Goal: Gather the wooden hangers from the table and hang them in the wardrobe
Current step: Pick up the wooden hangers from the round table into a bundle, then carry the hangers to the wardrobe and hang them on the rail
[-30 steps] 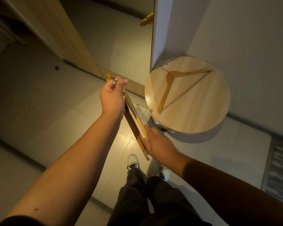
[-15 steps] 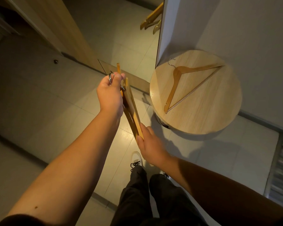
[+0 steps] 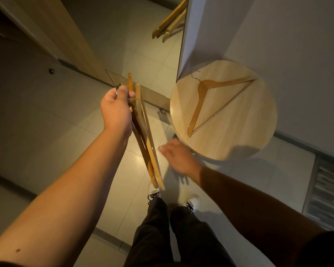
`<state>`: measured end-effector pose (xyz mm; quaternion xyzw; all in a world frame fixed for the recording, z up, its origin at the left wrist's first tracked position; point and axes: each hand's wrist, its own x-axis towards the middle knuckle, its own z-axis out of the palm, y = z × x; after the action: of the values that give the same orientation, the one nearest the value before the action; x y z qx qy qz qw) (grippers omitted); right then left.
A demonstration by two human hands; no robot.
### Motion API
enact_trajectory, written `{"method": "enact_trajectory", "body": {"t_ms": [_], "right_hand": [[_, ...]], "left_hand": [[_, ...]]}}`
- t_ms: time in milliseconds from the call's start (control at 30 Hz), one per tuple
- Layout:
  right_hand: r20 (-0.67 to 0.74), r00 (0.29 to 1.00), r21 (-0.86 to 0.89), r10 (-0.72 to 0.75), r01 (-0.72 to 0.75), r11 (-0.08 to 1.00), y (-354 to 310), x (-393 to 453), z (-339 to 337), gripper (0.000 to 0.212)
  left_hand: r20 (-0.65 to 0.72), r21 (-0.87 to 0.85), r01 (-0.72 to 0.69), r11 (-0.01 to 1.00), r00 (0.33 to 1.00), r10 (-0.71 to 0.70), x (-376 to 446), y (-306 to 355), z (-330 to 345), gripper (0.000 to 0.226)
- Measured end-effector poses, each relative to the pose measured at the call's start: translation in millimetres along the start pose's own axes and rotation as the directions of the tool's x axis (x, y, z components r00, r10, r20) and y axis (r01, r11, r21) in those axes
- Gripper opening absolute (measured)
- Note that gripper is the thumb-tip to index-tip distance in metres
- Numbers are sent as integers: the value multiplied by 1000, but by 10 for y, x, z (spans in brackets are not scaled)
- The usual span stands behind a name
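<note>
Clenching the hanger bundle (image 3: pixel 145 135) by its hooks, left hand (image 3: pixel 115 110); right hand (image 3: pixel 178 157) released; bench (image 3: pixel 239 132) hanger (image 3: pixel 202 97) looks stiff, light: take its neck.

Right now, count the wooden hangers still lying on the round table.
1. A single hanger lies flat on the round table, hook toward the wall corner. The others are off it: a bundle in the left hand, and several hanging at the top.
</note>
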<state>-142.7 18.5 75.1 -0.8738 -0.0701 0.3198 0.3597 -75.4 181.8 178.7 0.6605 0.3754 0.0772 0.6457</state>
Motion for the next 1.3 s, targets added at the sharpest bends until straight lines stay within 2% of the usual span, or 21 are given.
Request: {"method": "enact_trajectory", "body": {"t_ms": [67, 100, 167, 233, 467, 667, 767, 833, 933, 1033, 1133, 1300], "right_hand": [[-216, 972, -58, 95, -110, 992, 249, 382, -170, 55], [-302, 943, -84, 143, -176, 981, 372, 571, -277, 53], [-370, 895, -133, 248, -315, 940, 625, 942, -470, 42], [-384, 858, -188, 340, -433, 882, 804, 1248, -605, 39], [-465, 785, -156, 410, -528, 835, 1065, 1833, -564, 63], [-372, 748, -30, 549, -601, 799, 1017, 1594, -515, 44], [-387, 768, 81, 510, -523, 848, 850, 1072, -488, 41], [-382, 825, 94, 417, -415, 905, 700, 626, -476, 30], [-291, 926, 124, 242, -215, 969, 419, -99, -456, 7], [-175, 980, 163, 90, -61, 985, -9, -665, -474, 18], [-110, 993, 167, -37, 56, 984, -334, -907, -535, 24], [-49, 983, 73, -176, 179, 981, -685, -964, -642, 18]], "left_hand": [[28, -10, -11, 1000, 1000, 12, 5, -22, -22, 27], [44, -22, -19, 1000, 999, 20, -1, -36, -28, 26], [70, -24, -39, 999, 997, 41, -22, -75, -46, 25], [102, -51, -55, 997, 993, 60, -34, -130, -56, 25], [112, -71, -33, 997, 993, 41, 62, -411, -112, 28], [120, -38, 1, 999, 993, 4, 83, -571, -169, 31], [127, -9, 35, 999, 991, -34, 12, -508, -228, 29], [134, 4, 54, 999, 990, -54, -71, -434, -269, 30], [166, -20, 51, 999, 985, -47, -243, -273, -339, 27], [199, -42, 31, 999, 980, -22, -418, -77, -424, 21], [178, -94, -8, 996, 984, 25, -555, 130, -500, 21], [119, -206, -74, 976, 988, 100, -709, 555, -653, 12]]}}
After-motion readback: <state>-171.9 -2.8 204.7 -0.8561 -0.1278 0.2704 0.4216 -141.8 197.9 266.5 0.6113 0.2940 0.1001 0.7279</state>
